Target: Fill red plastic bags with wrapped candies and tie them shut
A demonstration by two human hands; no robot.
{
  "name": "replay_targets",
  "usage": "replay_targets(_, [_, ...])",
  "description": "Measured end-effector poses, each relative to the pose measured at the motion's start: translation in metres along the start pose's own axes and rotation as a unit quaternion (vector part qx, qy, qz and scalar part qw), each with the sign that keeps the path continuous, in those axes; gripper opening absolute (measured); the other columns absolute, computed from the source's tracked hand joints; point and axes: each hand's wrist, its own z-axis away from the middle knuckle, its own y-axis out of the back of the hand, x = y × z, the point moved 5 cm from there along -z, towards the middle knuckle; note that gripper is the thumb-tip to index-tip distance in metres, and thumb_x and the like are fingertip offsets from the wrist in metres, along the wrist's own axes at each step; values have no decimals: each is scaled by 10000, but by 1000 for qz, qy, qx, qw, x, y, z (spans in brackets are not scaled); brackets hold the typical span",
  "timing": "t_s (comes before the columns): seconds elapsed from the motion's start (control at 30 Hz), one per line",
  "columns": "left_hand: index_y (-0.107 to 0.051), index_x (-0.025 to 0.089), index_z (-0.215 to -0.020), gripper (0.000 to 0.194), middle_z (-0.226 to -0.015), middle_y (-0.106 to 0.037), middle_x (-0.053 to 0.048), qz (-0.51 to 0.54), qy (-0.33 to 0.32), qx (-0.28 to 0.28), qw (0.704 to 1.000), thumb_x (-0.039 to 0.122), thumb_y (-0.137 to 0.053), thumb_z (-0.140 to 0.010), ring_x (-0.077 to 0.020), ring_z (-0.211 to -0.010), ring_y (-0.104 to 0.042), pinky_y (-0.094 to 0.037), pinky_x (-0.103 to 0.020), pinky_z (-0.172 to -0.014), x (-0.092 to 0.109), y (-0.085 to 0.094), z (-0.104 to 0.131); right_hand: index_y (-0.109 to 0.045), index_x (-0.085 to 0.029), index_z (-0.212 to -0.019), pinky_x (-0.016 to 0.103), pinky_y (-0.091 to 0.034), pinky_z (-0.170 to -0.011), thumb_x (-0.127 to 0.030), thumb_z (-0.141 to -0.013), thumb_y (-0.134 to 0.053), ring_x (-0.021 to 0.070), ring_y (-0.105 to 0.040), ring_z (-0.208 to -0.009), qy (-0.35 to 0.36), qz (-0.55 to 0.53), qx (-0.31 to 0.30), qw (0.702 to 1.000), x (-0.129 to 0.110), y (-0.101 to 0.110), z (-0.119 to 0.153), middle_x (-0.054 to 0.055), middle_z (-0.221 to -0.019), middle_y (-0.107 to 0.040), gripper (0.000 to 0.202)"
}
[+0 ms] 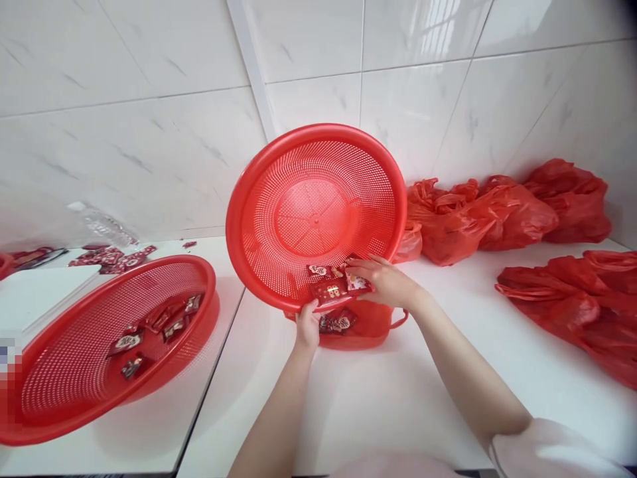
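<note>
Tipping up on its edge, a round red perforated basket [314, 199] stands steeply tilted on the white bench [398, 392], its open side facing the camera; the left hand [307, 326] grips the lower rim, fingers [304, 312] curled over the edge and closed on it; just above those fingers, a few small red packets [329, 291] lie gathered at the lowest part of the basket's inside wall; the right hand [385, 280] lies flat over these packets, fingers [359, 265] stretched out and fairly narrow, touching them, one packet seemingly under the fingertips, though whether it is pinched cannot be told; directly below both hands, under the basket rim, a red plastic bag [365, 326] sits open on the bench with more packets showing in its mouth; beyond the right-hand fingers, against the tiled wall [149, 133], a row of filled red bags [497, 212] leans together; nearer, to the right of that arm, further red bags [582, 299] lie flatter on the bench; well off to the left of the left-hand fingers, a second red basket [74, 372] rests on the bench with several packets scattered in its bottom; behind it, loose packets [112, 255] lie by the wall.
</note>
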Motion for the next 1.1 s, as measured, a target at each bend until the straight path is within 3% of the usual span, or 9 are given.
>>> replay_targets(0.1, [-660, 212, -991, 389, -965, -716, -36, 8, 0, 8, 1000, 234, -709, -606, -262, -949, -673, -521, -468, -894, 0, -1, 0, -641, -262, -1220, 402, -433, -1001, -152, -856, -571, 241, -612, -1139, -29, -66, 7, 997, -2, 8, 0, 68, -1250, -655, 387])
replay_targets(0.23, [-663, 199, -961, 357, -924, -721, -35, 11, -3, -1, 1000, 230, -714, -609, -258, -948, -674, -522, -459, -896, 2, -5, 0, -695, -206, -1080, 325, -511, -751, -368, -943, -503, 216, -688, -789, -106, -140, 38, 984, -5, 19, 2, 72, -930, -742, 286])
replay_targets(0.3, [-665, 201, -996, 376, -939, -724, -39, 12, -7, -9, 1000, 238, -705, -625, -269, -971, -669, -521, -468, -896, 4, -7, 0, -687, -190, -997, 304, -518, -675, -425, -927, -520, 195, -679, -676, -104, -195, 3, 975, -8, 17, 3, 47, -799, -726, 296])
replay_targets(0.43, [-658, 199, -1063, 438, -921, -733, -45, 22, -14, -10, 1000, 236, -703, -629, -276, -958, -674, -525, -480, -883, 7, -8, -1, -641, -211, -950, 279, -535, -570, -386, -905, -546, 169, -672, -557, -94, -304, -103, 942, -15, 2, 5, 1, -729, -705, 204])
replay_targets(0.63, [-647, 208, -1088, 462, -942, -735, -47, 16, -15, -10, 1000, 243, -703, -631, -262, -913, -684, -533, -472, -861, 7, -8, -2, -662, -218, -879, 287, -547, -545, -361, -878, -575, 172, -670, -529, -96, -336, -115, 930, -17, -6, 4, -7, -669, -694, 166])
replay_targets(0.83, [-680, 176, -950, 342, -936, -737, -60, 17, -11, -15, 1000, 254, -709, -618, -268, -898, -688, -530, -459, -856, 6, -8, -2, -644, -200, -691, 273, -524, -486, -452, -874, -563, 162, -633, -472, -117, -338, -135, 924, -14, -9, 6, 0, -567, -663, 323])
replay_targets(0.97, [-678, 172, -947, 333, -941, -736, -70, 12, -7, -23, 1000, 261, -703, -627, -282, -915, -687, -527, -461, -856, 8, -11, -1, -615, -186, -609, 259, -490, -546, -481, -868, -571, 140, -589, -468, -77, -267, -83, 957, -16, -3, 3, -17, -491, -603, 394])
replay_targets(1.1, [-673, 176, -933, 329, -928, -736, -57, 18, -11, -18, 1000, 247, -706, -614, -279, -894, -689, -529, -473, -856, 11, -12, 0, -667, -167, -736, 245, -478, -617, -420, -872, -581, 144, -612, -620, -35, -266, -32, 963, -20, 7, 1, 3, -656, -664, 299])
